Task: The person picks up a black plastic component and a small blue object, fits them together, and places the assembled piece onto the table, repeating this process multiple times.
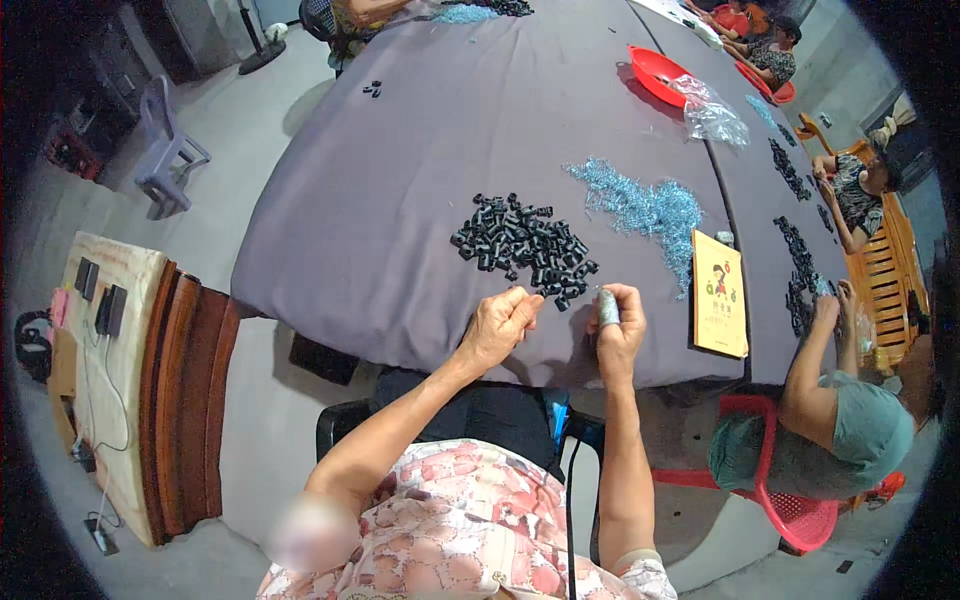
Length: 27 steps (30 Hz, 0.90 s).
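My left hand (500,325) is closed in a pinch at the table's near edge, thumb against fingers. A dark bit shows at its fingertips, too small to name. Close by on the right, my right hand (618,330) has its fingers curled and a grey covering on one digit; whatever it pinches is hidden. Just beyond both hands lies a heap of small black tubular plastic pieces (522,240). Farther right spreads a pile of small, shiny light-blue pieces (640,205), too fine to make out singly. The two hands are apart.
A yellow booklet (720,300) lies right of my hands on the grey cloth-covered table (400,190). Farther back are a red basin (655,75) and a clear plastic bag (715,115). Other people work along the right side, one on a red chair (770,480). A wooden-edged stand (130,380) is at left.
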Each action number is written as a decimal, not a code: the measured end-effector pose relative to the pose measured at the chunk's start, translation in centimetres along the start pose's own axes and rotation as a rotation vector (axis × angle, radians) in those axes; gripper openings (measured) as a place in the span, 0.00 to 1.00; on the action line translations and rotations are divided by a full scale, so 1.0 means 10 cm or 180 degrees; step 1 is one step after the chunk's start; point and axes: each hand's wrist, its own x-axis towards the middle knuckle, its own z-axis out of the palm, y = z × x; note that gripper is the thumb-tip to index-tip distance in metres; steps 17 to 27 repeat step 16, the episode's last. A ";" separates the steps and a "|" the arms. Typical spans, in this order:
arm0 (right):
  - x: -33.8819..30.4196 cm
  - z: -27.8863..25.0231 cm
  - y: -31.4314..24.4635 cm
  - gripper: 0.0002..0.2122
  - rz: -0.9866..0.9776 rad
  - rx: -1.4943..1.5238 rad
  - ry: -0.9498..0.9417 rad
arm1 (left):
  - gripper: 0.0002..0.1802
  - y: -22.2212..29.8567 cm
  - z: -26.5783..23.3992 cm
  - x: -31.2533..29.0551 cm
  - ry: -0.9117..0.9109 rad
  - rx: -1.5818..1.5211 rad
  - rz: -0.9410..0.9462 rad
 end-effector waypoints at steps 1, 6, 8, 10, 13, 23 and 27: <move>0.02 -0.02 -0.01 0.04 0.0060 -0.0001 0.0015 | 0.20 0.00 0.01 -0.01 -0.0008 0.0023 0.0023; 0.06 -0.04 0.09 0.03 0.0146 0.0200 0.0003 | 0.15 0.07 0.01 0.02 -0.0014 -0.0051 0.0010; 0.04 -0.02 0.07 0.03 0.0177 -0.0150 0.0084 | 0.13 0.15 -0.01 0.11 -0.0042 -0.0235 -0.0250; 0.05 -0.06 0.12 0.03 0.0142 -0.0221 0.0079 | 0.07 0.23 -0.06 0.27 0.0310 0.0941 0.0923; 0.04 -0.03 0.11 0.04 0.0106 -0.0307 0.0027 | 0.11 0.16 -0.11 0.55 0.0504 0.2039 0.1792; 0.05 -0.04 0.14 0.04 0.0078 -0.0379 -0.0021 | 0.21 0.09 -0.07 0.72 0.0589 0.3139 0.2133; 0.05 -0.04 0.14 0.04 0.0078 -0.0379 -0.0021 | 0.21 0.09 -0.07 0.72 0.0589 0.3139 0.2133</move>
